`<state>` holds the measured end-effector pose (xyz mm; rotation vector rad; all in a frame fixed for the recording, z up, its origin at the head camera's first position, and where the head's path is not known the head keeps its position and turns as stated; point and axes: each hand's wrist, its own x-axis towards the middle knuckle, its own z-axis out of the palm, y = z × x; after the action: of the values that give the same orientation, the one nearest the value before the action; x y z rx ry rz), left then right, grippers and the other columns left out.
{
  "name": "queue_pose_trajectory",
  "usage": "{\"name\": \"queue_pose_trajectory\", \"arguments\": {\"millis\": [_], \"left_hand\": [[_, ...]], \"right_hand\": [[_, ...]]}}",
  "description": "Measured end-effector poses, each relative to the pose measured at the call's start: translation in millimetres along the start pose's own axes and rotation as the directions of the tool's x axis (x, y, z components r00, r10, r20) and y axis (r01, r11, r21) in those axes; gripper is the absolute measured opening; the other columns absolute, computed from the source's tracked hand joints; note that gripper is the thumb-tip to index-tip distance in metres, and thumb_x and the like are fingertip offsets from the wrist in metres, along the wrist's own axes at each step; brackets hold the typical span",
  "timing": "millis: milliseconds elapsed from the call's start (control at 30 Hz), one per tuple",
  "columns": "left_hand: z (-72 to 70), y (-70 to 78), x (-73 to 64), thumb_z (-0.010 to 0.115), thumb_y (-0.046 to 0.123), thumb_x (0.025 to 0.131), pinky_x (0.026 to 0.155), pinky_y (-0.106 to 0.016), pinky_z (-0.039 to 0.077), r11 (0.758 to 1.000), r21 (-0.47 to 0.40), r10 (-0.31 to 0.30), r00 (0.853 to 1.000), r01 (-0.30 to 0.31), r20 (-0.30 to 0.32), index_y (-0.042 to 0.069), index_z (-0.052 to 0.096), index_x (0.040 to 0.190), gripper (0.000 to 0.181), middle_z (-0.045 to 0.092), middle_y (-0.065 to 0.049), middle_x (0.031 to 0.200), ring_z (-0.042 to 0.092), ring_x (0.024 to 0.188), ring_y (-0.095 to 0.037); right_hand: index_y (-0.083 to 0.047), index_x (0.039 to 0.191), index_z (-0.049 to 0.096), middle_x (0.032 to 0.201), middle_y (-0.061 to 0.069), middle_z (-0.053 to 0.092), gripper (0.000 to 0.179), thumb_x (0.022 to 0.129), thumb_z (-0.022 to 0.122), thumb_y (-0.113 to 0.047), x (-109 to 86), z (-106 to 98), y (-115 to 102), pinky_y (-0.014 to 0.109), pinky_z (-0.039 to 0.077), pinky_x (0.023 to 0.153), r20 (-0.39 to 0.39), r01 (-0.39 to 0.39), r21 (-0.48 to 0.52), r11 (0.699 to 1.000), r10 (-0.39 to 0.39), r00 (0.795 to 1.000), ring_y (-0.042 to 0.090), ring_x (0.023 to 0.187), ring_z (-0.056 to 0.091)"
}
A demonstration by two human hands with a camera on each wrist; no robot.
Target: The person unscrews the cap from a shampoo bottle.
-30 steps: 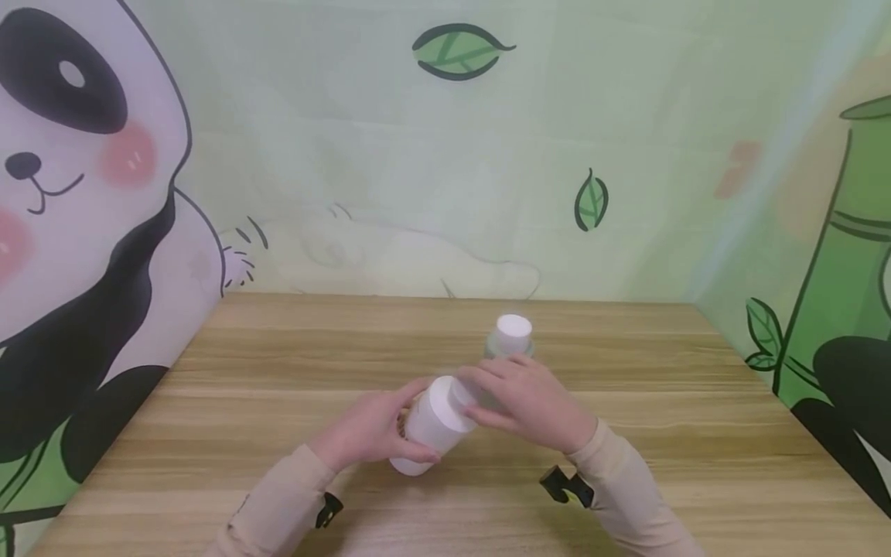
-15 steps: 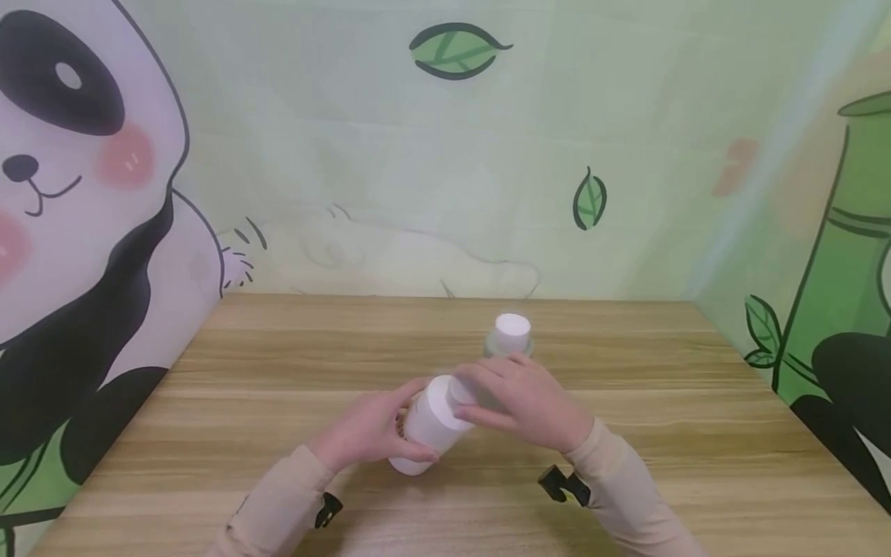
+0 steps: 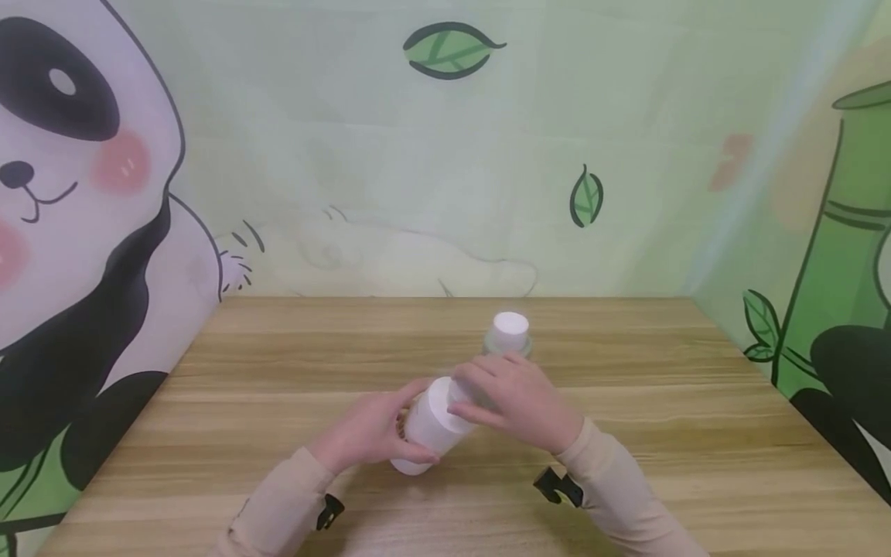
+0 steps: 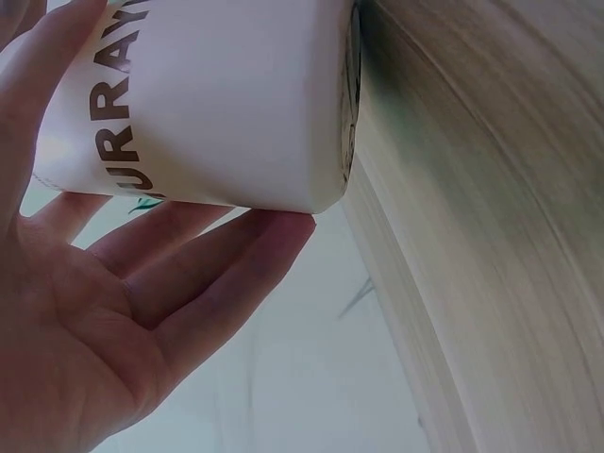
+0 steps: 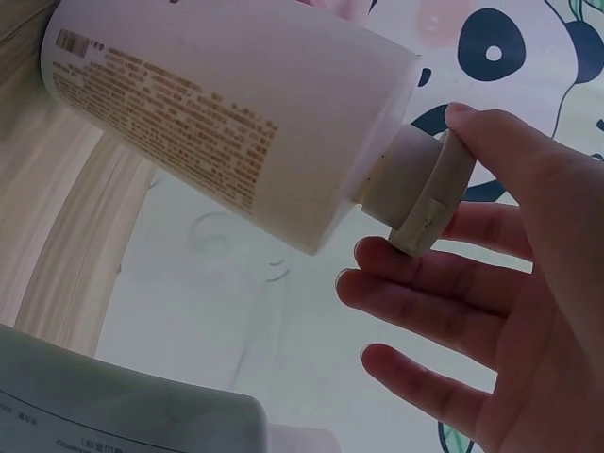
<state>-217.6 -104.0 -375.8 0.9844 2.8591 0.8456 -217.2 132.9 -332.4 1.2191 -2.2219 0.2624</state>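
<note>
1. Left hand (image 3: 367,430): thumb and fingers spread round the body of the white bottle (image 3: 433,428), gripping it.
2. Right hand (image 3: 518,404): thumb and fingertips pinch the bottle's cap (image 5: 436,198); other fingers loosely bent.
3. White bottle: tilted, cap end raised toward right hand; base low over wooden table (image 3: 299,348), contact unclear.
4. Pale green bottle (image 3: 494,346): upright just beyond right hand, partly hidden.
5. Panda-print backdrop (image 3: 334,116) behind table.

The long left sleeve (image 3: 281,499) and right sleeve (image 3: 619,483) are pale beige, with a black left fitting (image 3: 330,512) and angular black right fitting (image 3: 559,486) on their inner sides.
</note>
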Motion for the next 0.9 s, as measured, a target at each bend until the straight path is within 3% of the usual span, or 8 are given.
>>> {"name": "queue_pose_trajectory", "arguments": {"millis": [300,600,900], "left_hand": [[0.2,0.3,0.2,0.084,0.047,0.068,0.075,-0.037,0.056,1.0,-0.011,-0.003,1.0,0.003,0.003,0.016,0.041,0.144,0.092,0.072,-0.011,0.107,0.07,0.093,-0.025],[0.1,0.2,0.1,0.084,0.047,0.068,0.075,-0.037,0.056,1.0,-0.025,-0.013,1.0,0.013,0.009,0.017,0.041,0.144,0.092,0.072,-0.011,0.108,0.07,0.093,-0.024],[0.8,0.0,0.6,0.084,0.046,0.068,0.076,-0.039,0.056,0.999,-0.035,-0.01,1.0,0.01,0.011,0.017,0.041,0.144,0.091,0.072,-0.011,0.109,0.07,0.095,-0.026]], "right_hand": [[-0.011,0.113,0.064,0.104,-0.001,0.07,0.041,0.087,0.065,-0.043,-0.9,-3.4,1.2,0.033,0.052,0.086,0.02,0.035,0.009,0.999,-0.035,0.999,0.013,0.095,0.065],[-0.012,0.112,0.065,0.101,-0.003,0.071,0.043,0.096,0.05,-0.05,-0.7,-1.8,0.6,0.035,0.052,0.084,0.0,0.01,0.005,1.0,-0.01,1.0,0.011,0.094,0.066],[-0.012,0.109,0.066,0.099,-0.003,0.072,0.041,0.096,0.052,-0.048,-0.6,-0.7,0.6,0.034,0.053,0.083,-0.006,0.009,-0.001,1.0,-0.009,1.0,0.011,0.091,0.066]]}}
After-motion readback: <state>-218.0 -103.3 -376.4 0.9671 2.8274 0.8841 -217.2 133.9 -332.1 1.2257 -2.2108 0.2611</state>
